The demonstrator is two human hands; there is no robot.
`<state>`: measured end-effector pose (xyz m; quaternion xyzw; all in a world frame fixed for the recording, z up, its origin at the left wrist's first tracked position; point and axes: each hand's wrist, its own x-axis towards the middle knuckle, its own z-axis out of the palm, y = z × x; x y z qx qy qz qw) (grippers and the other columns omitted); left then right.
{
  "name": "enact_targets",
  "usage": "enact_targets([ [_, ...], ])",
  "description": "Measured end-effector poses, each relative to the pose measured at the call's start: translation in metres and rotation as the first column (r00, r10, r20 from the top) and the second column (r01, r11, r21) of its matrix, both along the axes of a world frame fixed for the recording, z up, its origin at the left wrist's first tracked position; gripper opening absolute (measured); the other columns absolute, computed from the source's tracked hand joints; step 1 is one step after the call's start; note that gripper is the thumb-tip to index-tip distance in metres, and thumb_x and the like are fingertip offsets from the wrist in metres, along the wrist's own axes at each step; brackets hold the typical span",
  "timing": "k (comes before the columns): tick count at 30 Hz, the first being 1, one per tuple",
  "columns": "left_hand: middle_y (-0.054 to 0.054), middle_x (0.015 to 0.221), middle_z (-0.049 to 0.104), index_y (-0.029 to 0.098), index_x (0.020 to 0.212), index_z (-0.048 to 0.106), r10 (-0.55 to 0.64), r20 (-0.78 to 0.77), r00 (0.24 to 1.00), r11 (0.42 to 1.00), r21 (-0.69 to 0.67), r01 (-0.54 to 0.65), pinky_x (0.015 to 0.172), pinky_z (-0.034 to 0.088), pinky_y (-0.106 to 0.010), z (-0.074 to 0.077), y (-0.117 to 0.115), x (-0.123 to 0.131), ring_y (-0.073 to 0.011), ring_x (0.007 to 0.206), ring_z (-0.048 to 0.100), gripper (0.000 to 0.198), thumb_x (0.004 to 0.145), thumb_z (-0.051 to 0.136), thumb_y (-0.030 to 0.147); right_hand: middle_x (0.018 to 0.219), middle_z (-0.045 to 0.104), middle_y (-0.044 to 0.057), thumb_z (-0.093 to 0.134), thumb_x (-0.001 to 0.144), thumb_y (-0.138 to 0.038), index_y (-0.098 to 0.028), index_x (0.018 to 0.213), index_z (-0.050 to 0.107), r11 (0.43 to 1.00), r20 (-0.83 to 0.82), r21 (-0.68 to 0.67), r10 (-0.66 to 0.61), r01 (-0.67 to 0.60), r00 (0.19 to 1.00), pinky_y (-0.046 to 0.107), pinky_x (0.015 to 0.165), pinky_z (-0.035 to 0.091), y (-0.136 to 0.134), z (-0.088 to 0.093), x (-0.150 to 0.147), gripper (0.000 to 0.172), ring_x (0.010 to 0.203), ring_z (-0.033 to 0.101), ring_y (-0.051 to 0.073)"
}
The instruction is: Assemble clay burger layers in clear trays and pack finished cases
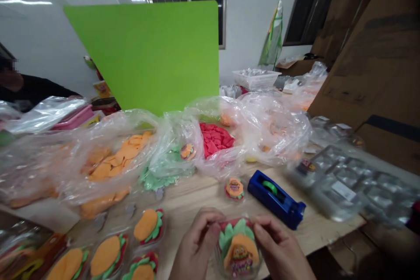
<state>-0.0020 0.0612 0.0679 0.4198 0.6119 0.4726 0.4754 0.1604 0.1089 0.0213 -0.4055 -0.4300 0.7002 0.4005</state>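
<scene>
At the near edge of the table, a small clear plastic box point(239, 251) is between my two hands. Inside it are orange, green and red soft pieces stacked like a burger, and a printed burger label shows on its front. My left hand point(199, 243) grips the upper left corner with thumb and fingers. On the upper right corner, my right hand point(278, 245) has its fingers closed. Just beyond lies a round burger label point(234, 189), with a blue tape dispenser point(277, 201) holding green tape to its right.
Several similar filled boxes point(106, 256) stand at the lower left. Plastic bags hold orange pieces point(121, 155), green pieces point(164, 168) and red pieces point(215, 140). Clear empty trays point(343, 183) are stacked at right. A green panel point(147, 57) rises behind; a person point(29, 87) sits far left.
</scene>
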Motion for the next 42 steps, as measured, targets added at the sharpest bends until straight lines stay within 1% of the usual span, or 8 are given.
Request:
enact_targets([
  [4,-0.003,0.086,0.058,0.017,0.070,0.065,0.109,0.221,0.969,0.962,0.222,-0.159,0.071,0.041,-0.019,0.017,0.007,-0.003,-0.0147,0.085,0.053,0.020,0.072,0.060,0.036,0.073,0.064,0.002,0.069,0.066,-0.034,-0.021,0.073,0.066,0.999,-0.146,0.030,-0.040,0.045,0.988,0.023,0.065,0.044,0.007,0.032,-0.007,0.015,0.069,0.056,0.014],
  [10,-0.002,0.076,0.064,0.015,0.085,0.064,0.154,0.560,0.814,0.986,-0.035,-0.163,0.069,0.045,-0.023,0.020,0.012,-0.007,-0.0141,0.073,0.058,0.022,0.075,0.059,0.034,0.076,0.066,0.003,0.061,0.073,-0.039,-0.024,0.092,0.066,0.997,-0.116,0.071,0.032,-0.023,0.993,0.029,0.075,0.045,0.012,0.046,-0.009,0.025,0.074,0.058,0.016],
  [13,-0.005,0.078,0.067,0.013,0.091,0.063,0.207,0.658,0.724,0.978,-0.160,-0.134,0.071,0.047,-0.027,0.014,0.018,-0.011,-0.0166,0.075,0.061,0.024,0.079,0.055,0.031,0.097,0.063,0.006,0.056,0.075,-0.042,-0.025,0.106,0.059,0.968,0.200,0.248,-0.097,0.045,0.975,0.037,0.087,0.039,0.032,0.030,0.017,0.035,0.091,0.056,0.021],
  [17,-0.008,0.087,0.067,0.011,0.101,0.059,0.232,0.716,0.658,0.972,-0.189,-0.137,0.078,0.047,-0.029,0.012,0.021,-0.013,-0.0192,0.085,0.062,0.028,0.083,0.048,0.029,0.102,0.057,0.011,0.050,0.073,-0.047,-0.018,0.091,0.064,0.790,0.630,0.613,-0.485,-0.006,0.607,0.043,0.088,0.036,0.070,-0.013,0.080,0.037,0.098,0.050,0.028],
  [22,-0.009,0.094,0.067,0.013,0.112,0.053,0.220,0.766,0.604,0.975,-0.194,-0.110,0.081,0.046,-0.032,0.020,0.021,-0.010,-0.0206,0.090,0.061,0.036,0.085,0.043,0.035,0.086,0.058,0.013,0.046,0.071,-0.050,-0.016,0.079,0.063,0.907,0.813,0.392,-0.262,-0.156,0.520,0.043,0.075,0.041,0.098,-0.049,0.124,0.039,0.081,0.054,0.029],
  [30,-0.012,0.097,0.066,0.013,0.121,0.046,0.275,0.768,0.579,0.942,-0.335,-0.003,0.078,0.049,-0.036,0.008,0.015,-0.016,-0.0248,0.090,0.062,0.047,0.082,0.047,0.039,0.076,0.060,0.005,0.053,0.071,-0.053,-0.017,0.067,0.059,0.960,0.701,0.141,0.076,-0.242,0.709,0.032,0.069,0.048,0.093,-0.007,0.126,0.036,0.074,0.057,0.020],
  [35,-0.014,0.093,0.067,0.010,0.120,0.046,0.377,0.671,0.638,0.911,-0.395,-0.122,0.071,0.053,-0.036,-0.011,0.013,-0.030,-0.0252,0.088,0.063,0.042,0.084,0.046,0.031,0.111,0.055,0.010,0.051,0.075,-0.049,-0.017,0.067,0.054,0.977,0.482,0.101,0.119,-0.190,0.868,0.033,0.084,0.043,0.067,-0.024,0.145,0.034,0.098,0.055,0.021],
  [42,-0.014,0.099,0.065,0.011,0.111,0.053,0.311,0.677,0.667,0.950,-0.248,-0.191,0.059,0.055,-0.033,-0.002,0.023,-0.030,-0.0238,0.085,0.064,0.035,0.088,0.036,0.031,0.058,0.056,0.000,0.043,0.077,-0.046,-0.018,0.068,0.053,0.979,0.766,0.149,-0.027,-0.136,0.643,0.028,0.055,0.045,0.069,-0.059,0.132,0.032,0.055,0.056,0.016],
])
